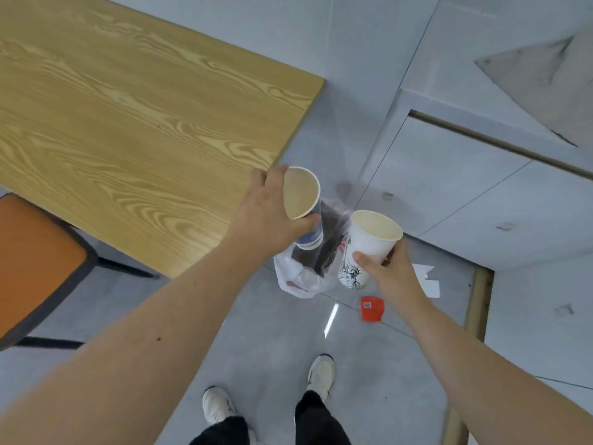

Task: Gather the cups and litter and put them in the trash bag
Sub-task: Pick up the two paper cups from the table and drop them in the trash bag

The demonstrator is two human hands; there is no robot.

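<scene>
My left hand [268, 216] grips a paper cup with a blue-grey band [301, 195], tilted with its mouth toward me, just past the table corner. My right hand [390, 273] holds a white paper cup with a drawn statue print [369, 239] by its lower side, mouth up. Both cups hang above a translucent white trash bag [305, 277] that lies open on the grey floor between my hands. A red piece of litter [372, 308] and white paper scraps [428, 279] lie on the floor to the right of the bag.
A wooden table [134, 117] fills the upper left. An orange chair seat [35, 261] stands at the left edge. My white shoes [321, 374] are on the grey tiled floor below the bag. A wooden-trimmed step [478, 303] runs along the right.
</scene>
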